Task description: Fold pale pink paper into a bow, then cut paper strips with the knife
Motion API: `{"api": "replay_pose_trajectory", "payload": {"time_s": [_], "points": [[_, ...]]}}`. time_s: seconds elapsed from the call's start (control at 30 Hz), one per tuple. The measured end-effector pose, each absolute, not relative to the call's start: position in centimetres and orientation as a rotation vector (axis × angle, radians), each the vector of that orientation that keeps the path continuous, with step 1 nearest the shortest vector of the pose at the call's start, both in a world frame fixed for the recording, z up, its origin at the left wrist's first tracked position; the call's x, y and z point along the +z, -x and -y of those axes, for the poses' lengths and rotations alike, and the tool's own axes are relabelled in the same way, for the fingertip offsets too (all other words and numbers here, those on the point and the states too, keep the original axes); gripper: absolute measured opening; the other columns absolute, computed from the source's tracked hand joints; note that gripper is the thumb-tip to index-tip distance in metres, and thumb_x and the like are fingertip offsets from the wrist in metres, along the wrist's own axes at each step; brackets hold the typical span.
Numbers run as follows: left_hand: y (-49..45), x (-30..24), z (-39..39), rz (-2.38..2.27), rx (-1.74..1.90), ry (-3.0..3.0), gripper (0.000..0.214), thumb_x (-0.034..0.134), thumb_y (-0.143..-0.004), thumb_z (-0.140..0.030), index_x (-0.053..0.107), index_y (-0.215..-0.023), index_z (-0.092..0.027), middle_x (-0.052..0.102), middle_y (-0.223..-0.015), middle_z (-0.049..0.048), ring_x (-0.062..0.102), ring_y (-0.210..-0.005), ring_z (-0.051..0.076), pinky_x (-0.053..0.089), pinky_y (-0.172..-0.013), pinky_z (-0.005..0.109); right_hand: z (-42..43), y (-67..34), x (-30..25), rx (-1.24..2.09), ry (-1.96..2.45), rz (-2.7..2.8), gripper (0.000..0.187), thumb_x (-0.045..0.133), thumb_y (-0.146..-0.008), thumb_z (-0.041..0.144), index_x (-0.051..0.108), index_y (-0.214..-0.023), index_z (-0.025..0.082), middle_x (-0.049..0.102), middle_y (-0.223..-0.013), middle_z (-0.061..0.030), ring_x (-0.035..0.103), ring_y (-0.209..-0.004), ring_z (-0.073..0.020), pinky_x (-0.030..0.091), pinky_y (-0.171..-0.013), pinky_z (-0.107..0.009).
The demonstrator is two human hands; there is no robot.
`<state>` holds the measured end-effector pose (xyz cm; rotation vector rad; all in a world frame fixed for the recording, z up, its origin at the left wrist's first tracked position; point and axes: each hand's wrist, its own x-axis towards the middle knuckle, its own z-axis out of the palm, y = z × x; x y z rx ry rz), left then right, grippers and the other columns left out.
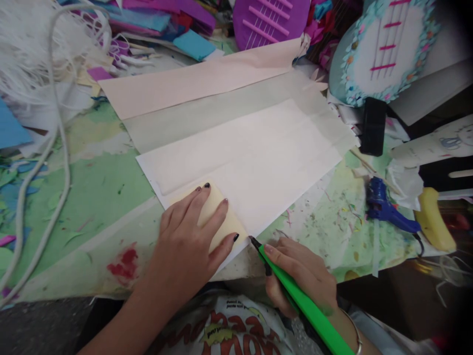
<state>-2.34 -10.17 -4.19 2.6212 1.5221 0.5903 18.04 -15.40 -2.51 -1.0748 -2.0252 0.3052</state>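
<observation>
Left hand (187,237) – spread flat, gripping nothing – rests on 1 pale yellow card (229,223), itself on the white sheet (254,162). Right hand (307,268) closed around 1 green cutter (295,291), tip at the card's corner.

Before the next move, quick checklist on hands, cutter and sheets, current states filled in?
1. Left hand spread on pale yellow sheet: ok.
2. Green cutter gripped in right hand: ok.
3. Left thumb well away from the cutter's tip: not ok; apart, but close.
4. Tip touching paper: cannot tell.
5. Glue gun off the white sheet: ok, to its right.
6. Glue gun cool: cannot tell.
</observation>
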Motion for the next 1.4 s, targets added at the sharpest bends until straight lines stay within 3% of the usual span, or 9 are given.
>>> {"api": "replay_pose_trajectory", "payload": {"time_s": [0.07, 0.23, 0.4, 0.6, 0.83, 0.97, 1.1, 1.23, 1.4], "points": [[2.4, -4.2, 10.2, -1.518, 0.586, -2.624, 0.042, 0.057, -0.085, -0.038, 0.059, -0.122, -0.018, 0.048, -0.134, 0.0194, 0.047, -0.122, 0.035, 0.04, -0.097, 0.052, 16.0, -18.1, -2.2, 0.373, 1.145, 1.929, 0.051, 0.051, -0.068, 0.003, 0.057, -0.117, 0.016, 0.06, -0.068, -0.003, 0.058, -0.059, -0.0168, 0.05, -0.048, -0.029], [2.4, -4.4, 10.4, -1.516, 0.589, -2.617, 0.044, 0.057, -0.084, -0.038, 0.056, -0.124, -0.018, 0.047, -0.136, 0.0184, 0.045, -0.124, 0.035, 0.039, -0.098, 0.052, 16.8, -18.6, -1.5, 0.314, 1.556, 1.566, 0.03, 0.061, -0.077, 0.015, 0.065, -0.106, 0.024, 0.069, -0.096, -0.0056, 0.067, -0.086, -0.0221, 0.057, -0.073, -0.036], [2.2, -4.4, 10.4, -1.536, 0.644, -2.579, 0.054, 0.055, -0.085, -0.039, 0.049, -0.129, -0.008, 0.051, -0.133, 0.0195, 0.046, -0.123, 0.033, 0.039, -0.101, 0.049, 13.0, -19.2, -0.6, 0.523, 1.362, 1.265, 0.033, 0.062, -0.083, 0.029, 0.058, -0.115, 0.022, 0.063, -0.066, 0.0001, 0.06, -0.052, -0.0149, 0.048, -0.043, -0.026], [2.1, -4.4, 10.6, -1.552, 0.664, -2.571, 0.054, 0.052, -0.086, -0.04, 0.05, -0.127, -0.004, 0.053, -0.132, 0.0203, 0.046, -0.124, 0.033, 0.038, -0.102, 0.048, 6.6, -18.7, 2.1, 0.961, 1.089, 1.317, 0.033, 0.064, -0.084, 0.038, 0.058, -0.112, 0.022, 0.064, -0.072, -0.0012, 0.058, -0.056, -0.0123, 0.048, -0.049, -0.026], [2.1, -4.2, 10.6, -1.57, 0.709, -2.534, 0.053, 0.052, -0.086, -0.039, 0.053, -0.125, -0.004, 0.055, -0.132, 0.0193, 0.047, -0.125, 0.032, 0.039, -0.102, 0.046, 0.9, -14.4, 2.6, 1.541, 1.014, 1.466, 0.047, 0.072, -0.071, 0.053, 0.069, -0.104, 0.02, 0.063, -0.067, -0.0003, 0.051, -0.052, -0.0093, 0.041, -0.044, -0.022], [1.9, -4.2, 10.7, -1.608, 0.728, -2.517, 0.054, 0.051, -0.087, -0.04, 0.052, -0.126, -0.003, 0.054, -0.133, 0.0187, 0.048, -0.125, 0.03, 0.038, -0.104, 0.045, -0.6, -11.8, 1.5, 1.724, 1.073, 1.468, 0.032, 0.066, -0.079, 0.044, 0.073, -0.088, 0.015, 0.057, -0.053, 0.0004, 0.047, -0.047, -0.0077, 0.032, -0.039, -0.019], [1.7, -4.3, 11.0, -1.635, 0.72, -2.48, 0.056, 0.05, -0.087, -0.04, 0.05, -0.129, -0.004, 0.052, -0.136, 0.0176, 0.047, -0.127, 0.03, 0.037, -0.105, 0.043, -0.8, -10.5, 0.1, 1.754, 1.088, 1.462, 0.017, 0.068, -0.076, 0.031, 0.065, -0.077, 0.015, 0.059, -0.051, 0.0018, 0.047, -0.042, -0.0065, 0.031, -0.037, -0.016], [1.6, -4.5, 11.2, -1.67, 0.746, -2.451, 0.056, 0.05, -0.087, -0.04, 0.05, -0.13, -0.003, 0.054, -0.134, 0.0166, 0.047, -0.126, 0.028, 0.036, -0.107, 0.041, -0.2, -9.6, -0.8, 1.72, 1.107, 1.406, 0.029, 0.069, -0.075, 0.032, 0.049, -0.06, 0.017, 0.053, -0.043, 0.0054, 0.043, -0.035, -0.0044, 0.033, -0.036, -0.016], [1.6, -4.6, 11.3, -1.661, 0.74, -2.425, 0.055, 0.048, -0.089, -0.041, 0.05, -0.128, -0.003, 0.054, -0.134, 0.0172, 0.045, -0.128, 0.028, 0.035, -0.108, 0.042, 0.3, -8.9, -1.2, 1.565, 1.189, 1.458, 0.024, 0.072, -0.07, 0.031, 0.056, -0.06, 0.016, 0.057, -0.049, 0.0034, 0.052, -0.043, -0.0078, 0.041, -0.041, -0.018]]}}
